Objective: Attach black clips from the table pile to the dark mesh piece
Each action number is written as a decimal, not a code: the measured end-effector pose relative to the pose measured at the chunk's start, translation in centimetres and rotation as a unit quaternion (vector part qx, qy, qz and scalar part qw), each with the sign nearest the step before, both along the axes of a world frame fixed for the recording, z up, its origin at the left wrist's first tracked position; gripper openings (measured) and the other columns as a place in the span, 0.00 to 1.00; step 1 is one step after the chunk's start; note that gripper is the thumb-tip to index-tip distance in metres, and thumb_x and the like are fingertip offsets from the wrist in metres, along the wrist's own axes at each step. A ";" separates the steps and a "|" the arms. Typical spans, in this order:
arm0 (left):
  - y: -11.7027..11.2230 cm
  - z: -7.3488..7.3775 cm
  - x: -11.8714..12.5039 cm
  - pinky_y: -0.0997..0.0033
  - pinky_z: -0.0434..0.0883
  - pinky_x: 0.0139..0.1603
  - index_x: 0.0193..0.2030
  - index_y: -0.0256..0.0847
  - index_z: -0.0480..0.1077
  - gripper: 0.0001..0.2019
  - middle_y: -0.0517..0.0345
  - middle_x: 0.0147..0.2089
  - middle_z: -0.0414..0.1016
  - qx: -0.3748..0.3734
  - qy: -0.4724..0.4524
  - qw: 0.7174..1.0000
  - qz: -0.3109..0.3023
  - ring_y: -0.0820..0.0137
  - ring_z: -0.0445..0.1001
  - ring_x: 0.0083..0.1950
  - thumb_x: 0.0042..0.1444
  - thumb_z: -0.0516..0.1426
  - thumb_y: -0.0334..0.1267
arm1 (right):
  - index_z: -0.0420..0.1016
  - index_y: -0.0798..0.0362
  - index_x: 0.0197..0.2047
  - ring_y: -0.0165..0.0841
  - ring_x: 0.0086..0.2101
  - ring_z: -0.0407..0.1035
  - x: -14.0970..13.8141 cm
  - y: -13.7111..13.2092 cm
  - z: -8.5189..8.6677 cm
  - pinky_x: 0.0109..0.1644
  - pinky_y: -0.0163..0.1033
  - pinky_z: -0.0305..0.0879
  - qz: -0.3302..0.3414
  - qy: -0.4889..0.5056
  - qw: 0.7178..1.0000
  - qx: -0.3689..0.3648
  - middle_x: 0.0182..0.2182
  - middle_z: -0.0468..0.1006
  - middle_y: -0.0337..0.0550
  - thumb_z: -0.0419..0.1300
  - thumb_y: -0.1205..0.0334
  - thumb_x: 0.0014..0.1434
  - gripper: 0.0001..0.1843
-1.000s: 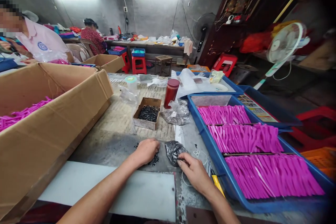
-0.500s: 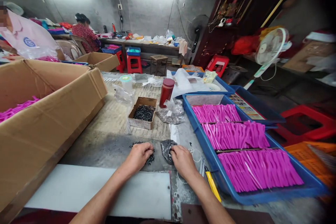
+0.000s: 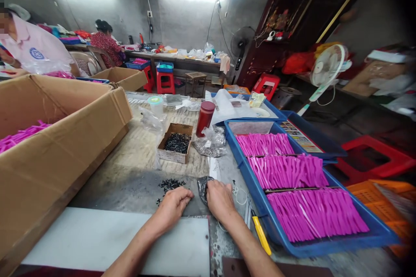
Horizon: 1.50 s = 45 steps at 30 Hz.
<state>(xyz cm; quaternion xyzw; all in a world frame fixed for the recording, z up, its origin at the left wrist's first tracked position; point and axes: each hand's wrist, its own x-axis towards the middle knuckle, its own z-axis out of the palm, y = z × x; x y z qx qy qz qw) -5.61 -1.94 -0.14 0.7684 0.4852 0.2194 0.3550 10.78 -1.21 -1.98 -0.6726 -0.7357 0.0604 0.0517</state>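
My left hand has its fingers pinched together just in front of a loose pile of small black parts; whatever sits between the fingertips is too small to make out. Close by on its right, my right hand is closed on the edge of a small clear plastic bag that seems to hold dark pieces. The bag rests on the worn tabletop. Farther back stands an open cardboard box filled with small black and shiny parts.
A blue tray with rows of magenta strips stands at right, a yellow-handled tool beside it. At left is a large carton. A red canister and a bag of metal parts lie beyond. Two people sit farther off.
My left hand has shifted slightly right and down, uncovering more of the black pile. My right hand has moved a little left at the bag. The view has turned slightly.
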 end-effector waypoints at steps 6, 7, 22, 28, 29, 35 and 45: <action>-0.2 -0.3 0.0 0.77 0.63 0.33 0.30 0.40 0.69 0.11 0.57 0.29 0.69 -0.002 -0.014 1.000 0.011 0.72 0.67 0.32 0.52 0.45 0.33 | 0.67 0.53 0.32 0.35 0.34 0.66 0.0 -0.1 -0.1 0.34 0.37 0.47 -0.020 0.027 0.999 0.032 0.30 0.73 0.42 0.47 0.66 0.54 0.08; -0.2 -0.3 0.0 0.77 0.62 0.33 0.30 0.40 0.69 0.11 0.58 0.29 0.69 -0.001 -0.015 1.000 0.011 0.72 0.67 0.32 0.52 0.45 0.33 | 0.67 0.52 0.33 0.34 0.34 0.66 0.0 -0.1 -0.2 0.35 0.37 0.47 -0.022 0.037 0.998 0.037 0.30 0.73 0.41 0.48 0.65 0.54 0.07; -0.4 -0.5 0.3 0.77 0.64 0.34 0.30 0.41 0.69 0.10 0.58 0.30 0.71 -0.013 -0.036 0.999 0.025 0.71 0.68 0.33 0.49 0.47 0.33 | 0.67 0.52 0.29 0.35 0.33 0.65 -0.4 -0.3 -0.9 0.35 0.38 0.48 -0.022 0.040 0.997 0.069 0.28 0.73 0.40 0.50 0.70 0.51 0.07; -0.3 -0.8 0.5 0.76 0.64 0.36 0.30 0.40 0.69 0.09 0.58 0.30 0.72 -0.034 -0.049 0.997 0.043 0.70 0.68 0.34 0.46 0.48 0.31 | 0.68 0.53 0.29 0.34 0.34 0.65 -0.2 -0.3 -0.4 0.37 0.38 0.48 -0.030 0.061 0.996 0.056 0.29 0.73 0.40 0.49 0.71 0.50 0.08; -0.3 -0.9 0.5 0.76 0.64 0.35 0.31 0.39 0.69 0.09 0.58 0.30 0.72 -0.038 -0.053 0.997 0.045 0.70 0.68 0.33 0.45 0.48 0.31 | 0.68 0.53 0.29 0.34 0.34 0.65 -0.1 -0.3 -0.4 0.37 0.37 0.48 -0.032 0.065 0.996 0.053 0.29 0.73 0.40 0.49 0.71 0.50 0.08; -0.1 -1.3 0.7 0.77 0.63 0.30 0.28 0.37 0.69 0.08 0.60 0.25 0.71 -0.054 -0.060 0.995 0.056 0.71 0.67 0.29 0.44 0.49 0.31 | 0.67 0.52 0.29 0.33 0.34 0.65 0.2 -0.5 -0.3 0.35 0.36 0.49 -0.024 0.092 0.994 0.054 0.29 0.73 0.38 0.49 0.72 0.49 0.08; -0.2 -1.3 0.7 0.76 0.63 0.34 0.29 0.37 0.71 0.09 0.57 0.28 0.71 -0.055 -0.099 0.992 0.059 0.70 0.67 0.32 0.45 0.50 0.32 | 0.66 0.54 0.25 0.33 0.30 0.65 1.0 -0.5 -1.2 0.34 0.35 0.51 0.010 0.169 0.981 0.092 0.24 0.72 0.39 0.48 0.72 0.47 0.08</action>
